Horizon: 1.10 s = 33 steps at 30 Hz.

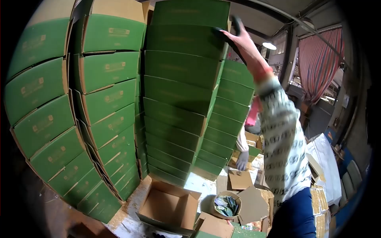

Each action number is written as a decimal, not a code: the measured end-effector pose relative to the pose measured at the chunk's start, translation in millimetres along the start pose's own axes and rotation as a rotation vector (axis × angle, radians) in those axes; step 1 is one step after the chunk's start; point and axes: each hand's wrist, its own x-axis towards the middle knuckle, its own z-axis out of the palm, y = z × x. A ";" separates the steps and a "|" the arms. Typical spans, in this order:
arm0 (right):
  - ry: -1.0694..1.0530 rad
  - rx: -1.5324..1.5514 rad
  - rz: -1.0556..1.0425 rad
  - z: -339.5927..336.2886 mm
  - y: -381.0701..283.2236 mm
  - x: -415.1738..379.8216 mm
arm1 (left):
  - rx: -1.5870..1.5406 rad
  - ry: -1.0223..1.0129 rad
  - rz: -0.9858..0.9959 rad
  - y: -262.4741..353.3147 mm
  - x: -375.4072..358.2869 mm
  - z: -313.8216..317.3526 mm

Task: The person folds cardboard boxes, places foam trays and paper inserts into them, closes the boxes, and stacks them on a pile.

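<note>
My right hand (237, 36) is raised high at the end of an outstretched arm in a patterned sleeve (283, 139). Its dark-tipped fingers are spread apart, slightly blurred, at the right front corner of the upper boxes. One dark fingertip overlaps the front of the second green cardboard box (184, 37) from the top, and others point up beside its edge. This box belongs to a tall stack of green cartons (174, 87) in front of me. My left hand does not show.
More green carton stacks (113, 69) stand at left and behind. Below are an open cardboard box (168, 202) and a round tub (226, 204) with crumpled material inside. Another person's gloved hand (242, 159) is near loose cardboard (240, 179). A striped curtain (319, 63) hangs at right.
</note>
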 end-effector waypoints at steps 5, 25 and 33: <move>-0.075 -0.411 0.087 -24.9 68.6 47.4 | 0.016 -0.026 -0.060 -1.6 -3.3 12.8; -0.067 -0.607 0.200 -7.2 42.2 19.9 | -0.066 -0.178 -0.200 -31.5 -27.4 39.2; -0.233 -0.628 -0.090 -25.7 18.6 -191.3 | 0.019 -0.390 -0.240 -68.2 -2.5 10.4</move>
